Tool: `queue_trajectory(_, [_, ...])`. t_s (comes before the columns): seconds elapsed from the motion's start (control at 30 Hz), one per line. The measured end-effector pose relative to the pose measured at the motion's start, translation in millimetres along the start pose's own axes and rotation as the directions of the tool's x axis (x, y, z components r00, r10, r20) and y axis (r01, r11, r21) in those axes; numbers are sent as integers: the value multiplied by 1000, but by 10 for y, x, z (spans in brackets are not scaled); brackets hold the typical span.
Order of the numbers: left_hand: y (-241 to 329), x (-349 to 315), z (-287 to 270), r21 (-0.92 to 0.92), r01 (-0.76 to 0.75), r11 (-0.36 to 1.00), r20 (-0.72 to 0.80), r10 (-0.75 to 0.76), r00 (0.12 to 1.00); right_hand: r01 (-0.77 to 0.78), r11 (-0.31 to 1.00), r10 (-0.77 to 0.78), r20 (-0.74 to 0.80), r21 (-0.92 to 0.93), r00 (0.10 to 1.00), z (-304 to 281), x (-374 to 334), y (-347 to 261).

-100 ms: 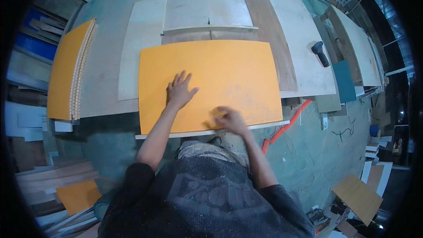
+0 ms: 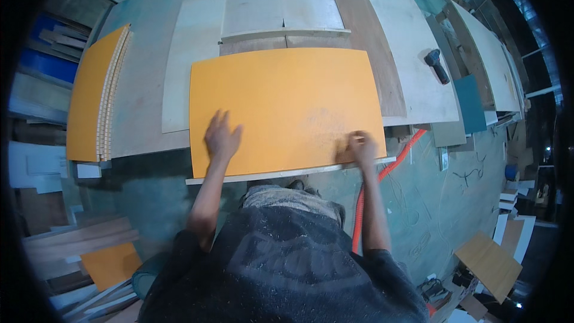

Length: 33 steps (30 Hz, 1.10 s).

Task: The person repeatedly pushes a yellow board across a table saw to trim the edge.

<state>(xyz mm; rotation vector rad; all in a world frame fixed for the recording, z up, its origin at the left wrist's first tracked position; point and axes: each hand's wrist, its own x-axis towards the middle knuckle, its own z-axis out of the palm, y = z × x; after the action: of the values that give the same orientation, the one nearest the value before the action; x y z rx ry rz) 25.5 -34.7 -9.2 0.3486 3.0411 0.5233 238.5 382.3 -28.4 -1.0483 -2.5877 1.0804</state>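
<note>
A yellow-orange panel point(image 2: 281, 101) lies flat in front of me, with some pale dusty marks on its right part. My left hand point(image 2: 223, 139) is open on the left side of this panel, fingers spread and pointing away from me. Close to the near right corner, my right hand point(image 2: 362, 149) is over the panel with its fingers curled together. Motion smears it, and whatever the fingers hold, if anything, is too small to make out. A pale strip point(image 2: 287, 174) runs along the panel's near edge.
Beyond the panel is a large wooden table point(image 2: 143, 96) with boards on it. Stacked yellow panels point(image 2: 89, 101) stand at the left. A dark handheld power tool point(image 2: 436, 66) lies at the right. An orange coiled hose point(image 2: 391, 167) hangs beside my right forearm.
My right hand has swept to the right along the panel's near edge. My left hand has shifted left and a little nearer to me.
</note>
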Motion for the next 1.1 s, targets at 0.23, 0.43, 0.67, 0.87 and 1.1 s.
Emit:
queue_trajectory(0.23, [-1162,-625,-289,119,526,842,163,-539,827,-93,929,71,-75,-359,995,-739,416,1129])
queue_trajectory(0.43, [-1165,-743,-320,113,564,818,149,-575,804,-162,934,202,97,-318,975,-784,298,822])
queue_trajectory(0.67, [-1114,-723,-362,165,519,839,147,-541,828,-196,957,187,-61,-213,980,-650,266,796])
queue_trajectory(0.87, [-1201,-749,-273,82,443,893,103,-450,887,-298,892,258,-157,-339,953,-673,293,671])
queue_trajectory(1.1, [-1303,-760,-350,83,423,902,178,-431,885,-328,896,283,-183,-301,941,-599,277,683])
